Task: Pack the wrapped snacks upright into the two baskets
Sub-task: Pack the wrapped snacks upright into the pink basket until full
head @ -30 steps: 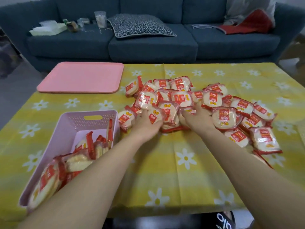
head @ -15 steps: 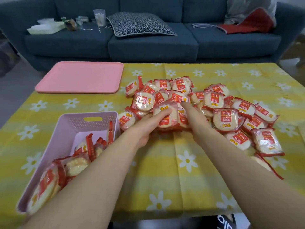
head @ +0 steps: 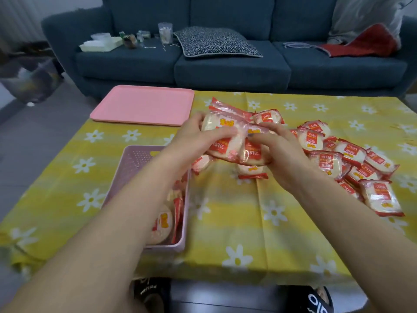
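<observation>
Lifted off the table (head: 225, 222) now — snack stack (head: 234, 150) clamped between both hands (head: 191, 136).

table (head: 225, 222) (yellow daisy cloth) | pink tray (head: 144, 105) | lilac basket (head: 133, 161) | loose snacks (head: 352, 161)

Dark teal three-seat fabric sofa (head: 225, 64) behind yellow daisy-print tablecloth (head: 248, 222), black-and-white patterned cushion (head: 214, 42), grey tiled floor (head: 33, 132)

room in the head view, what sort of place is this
Most likely a home living room: a dark blue sofa with a patterned cushion stands behind a low table under a yellow flowered cloth.
</observation>
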Demonstrator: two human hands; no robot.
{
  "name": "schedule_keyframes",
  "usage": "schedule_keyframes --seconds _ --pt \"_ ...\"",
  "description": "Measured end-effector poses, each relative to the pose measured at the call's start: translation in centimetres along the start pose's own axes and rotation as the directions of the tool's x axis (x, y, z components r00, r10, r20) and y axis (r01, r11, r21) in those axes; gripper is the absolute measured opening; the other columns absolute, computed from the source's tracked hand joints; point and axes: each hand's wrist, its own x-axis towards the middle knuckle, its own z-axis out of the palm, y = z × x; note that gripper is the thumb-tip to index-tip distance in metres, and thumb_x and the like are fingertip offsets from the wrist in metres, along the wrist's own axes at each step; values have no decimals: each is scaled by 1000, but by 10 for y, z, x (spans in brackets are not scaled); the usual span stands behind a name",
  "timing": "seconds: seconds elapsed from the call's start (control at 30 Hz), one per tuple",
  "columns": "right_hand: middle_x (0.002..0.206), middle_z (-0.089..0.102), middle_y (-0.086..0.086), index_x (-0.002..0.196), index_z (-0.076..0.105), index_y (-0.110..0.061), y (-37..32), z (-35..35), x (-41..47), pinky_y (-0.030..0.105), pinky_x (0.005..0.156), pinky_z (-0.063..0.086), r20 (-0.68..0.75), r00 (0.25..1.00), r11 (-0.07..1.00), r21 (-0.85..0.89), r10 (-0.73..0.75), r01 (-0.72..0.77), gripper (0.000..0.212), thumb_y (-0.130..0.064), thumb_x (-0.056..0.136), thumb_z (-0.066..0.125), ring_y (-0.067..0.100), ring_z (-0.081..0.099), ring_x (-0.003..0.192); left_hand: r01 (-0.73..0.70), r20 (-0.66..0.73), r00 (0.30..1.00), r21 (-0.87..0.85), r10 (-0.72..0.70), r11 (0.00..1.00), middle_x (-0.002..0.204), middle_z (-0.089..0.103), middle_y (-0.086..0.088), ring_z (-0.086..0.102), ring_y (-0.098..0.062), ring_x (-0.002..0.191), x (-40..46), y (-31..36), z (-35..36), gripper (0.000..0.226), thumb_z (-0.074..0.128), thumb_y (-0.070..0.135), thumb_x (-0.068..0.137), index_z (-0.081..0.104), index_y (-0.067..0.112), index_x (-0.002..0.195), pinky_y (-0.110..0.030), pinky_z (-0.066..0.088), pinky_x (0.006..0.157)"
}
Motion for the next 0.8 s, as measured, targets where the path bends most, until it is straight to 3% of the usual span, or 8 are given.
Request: schedule_keyframes --seconds 0.1,0.23,0.33,0.47,0.67,0.8 --pt "107 72 21 114 64 -15 -8 48 -3 49 75 61 60 997 993 -106 -54 60 48 -3 69 76 38 73 92 -73 -124 988 169 94 983 104 75 0 74 -17 93 -20 6 -51 54 88 38 71 62 17 112 -42 61 85" --pt "94 68 7 96 59 -18 -3 108 -7 43 73 59 159 976 878 -432 -148 204 26 -6 77 73 28 71 85 -18 -189 980 226 62 974 104 76 5 73 -12 96 -37 -17 -109 58 91 39 66 66 22 115 -40 59 89" --pt "84 60 -3 97 54 -17 7 133 -8 27 59 51 187 960 781 -559 -208 278 20 -5 85 66 16 62 75 29 -171 984 415 46 909 96 73 11 70 -6 90 -46 -38 -137 46 91 32 71 66 23 108 -22 53 79" --pt "83 59 -6 102 54 -14 17 147 -6 16 44 44 180 955 768 -567 -238 298 18 -4 90 62 7 55 66 19 -116 992 523 49 852 92 73 10 69 -7 86 -48 -55 -158 43 89 32 72 60 25 103 -29 53 78" --pt "93 64 -8 105 61 -20 26 154 11 16 55 52 214 934 687 -634 -285 355 23 -8 87 67 5 62 77 -24 -163 978 523 127 852 91 72 10 68 -7 80 -36 -62 -170 39 87 29 74 58 30 101 -28 51 71" --pt "99 68 -3 107 62 -17 33 150 28 25 70 56 343 879 474 -745 -331 470 20 -10 89 64 11 64 88 -19 -110 988 617 110 786 87 68 9 64 -12 80 -29 -69 -171 30 83 26 75 62 27 96 -29 46 68"
